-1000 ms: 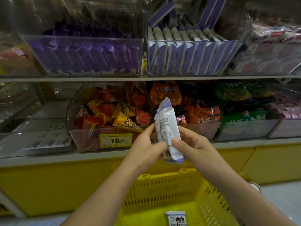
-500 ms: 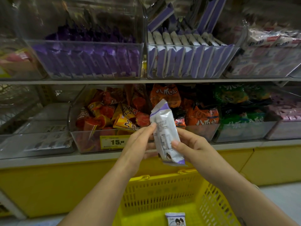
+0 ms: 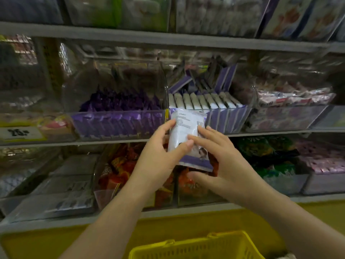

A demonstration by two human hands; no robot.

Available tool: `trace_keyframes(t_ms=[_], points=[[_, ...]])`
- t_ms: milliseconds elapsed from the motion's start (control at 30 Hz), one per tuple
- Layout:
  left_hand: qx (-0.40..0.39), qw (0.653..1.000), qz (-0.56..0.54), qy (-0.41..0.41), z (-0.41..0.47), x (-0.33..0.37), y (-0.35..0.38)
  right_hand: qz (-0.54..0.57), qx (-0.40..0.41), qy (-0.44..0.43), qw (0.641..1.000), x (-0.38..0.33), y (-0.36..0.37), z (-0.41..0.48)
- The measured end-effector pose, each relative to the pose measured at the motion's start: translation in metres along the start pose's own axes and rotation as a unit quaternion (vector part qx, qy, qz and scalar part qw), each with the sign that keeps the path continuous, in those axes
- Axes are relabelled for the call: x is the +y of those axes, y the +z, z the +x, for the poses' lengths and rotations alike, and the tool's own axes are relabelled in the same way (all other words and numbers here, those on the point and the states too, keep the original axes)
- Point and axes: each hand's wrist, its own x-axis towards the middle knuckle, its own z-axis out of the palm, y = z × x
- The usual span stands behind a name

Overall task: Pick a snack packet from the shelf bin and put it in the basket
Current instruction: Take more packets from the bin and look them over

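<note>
Glossy plastic packet (image 3: 186, 133); clear plastic bins (image 3: 119, 120).

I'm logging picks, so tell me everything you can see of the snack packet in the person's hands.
The snack packet is a glossy white pouch with a purple band at its bottom seal, fine print near the top and a dark picture lower down. It is upright, slightly tilted, before the shelf bin of matching packets. The left hand pinches its left edge, thumb across the front; the right hand rests its fingers on its right side.
</note>
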Motion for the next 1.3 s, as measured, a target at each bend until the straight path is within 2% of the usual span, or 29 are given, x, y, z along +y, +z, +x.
trace_keyframes(t_ms=[100, 167, 267, 400, 533, 667, 767, 900, 1067, 1100, 1233, 1300], points=[[-0.022, 0.997, -0.073, -0.012, 0.018, 0.027, 0.002, -0.067, 0.058, -0.025, 0.996, -0.003, -0.026, 0.02], [-0.05, 0.996, -0.074, -0.013, 0.026, 0.041, 0.005, -0.088, 0.069, -0.031, 0.993, -0.002, -0.041, 0.032], [-0.061, 0.997, 0.025, 0.031, 0.041, 0.059, 0.008, -0.088, 0.102, -0.046, 0.99, 0.005, -0.059, 0.05], [-0.102, 0.982, 0.123, 0.099, 0.076, 0.078, 0.012, -0.053, 0.204, -0.038, 0.977, 0.022, -0.079, 0.076], [-0.058, 0.96, 0.237, 0.138, 0.127, 0.083, 0.001, -0.042, 0.254, 0.02, 0.966, 0.043, -0.091, 0.1], [-0.009, 0.889, 0.427, 0.165, 0.181, 0.079, -0.016, -0.021, 0.259, 0.04, 0.965, 0.06, -0.095, 0.121], [-0.024, 0.833, 0.535, 0.142, 0.215, 0.073, -0.02, -0.024, 0.272, 0.071, 0.959, 0.07, -0.094, 0.134], [-0.093, 0.783, 0.599, 0.139, 0.252, 0.063, -0.009, -0.021, 0.279, 0.106, 0.954, 0.085, -0.094, 0.148], [-0.129, 0.723, 0.669, 0.119, 0.276, 0.058, -0.004, -0.055, 0.282, 0.058, 0.956, 0.098, -0.098, 0.154], [-0.12, 0.719, 0.673, 0.123, 0.28, 0.058, -0.005, -0.056, 0.283, 0.058, 0.956, 0.1, -0.1, 0.156], [-0.05, 0.757, 0.643, 0.108, 0.287, 0.059, -0.026, -0.043, 0.304, 0.068, 0.949, 0.109, -0.104, 0.165], [-0.03, 0.763, 0.635, 0.114, 0.289, 0.058, -0.038, -0.029, 0.323, 0.059, 0.944, 0.111, -0.105, 0.168]])
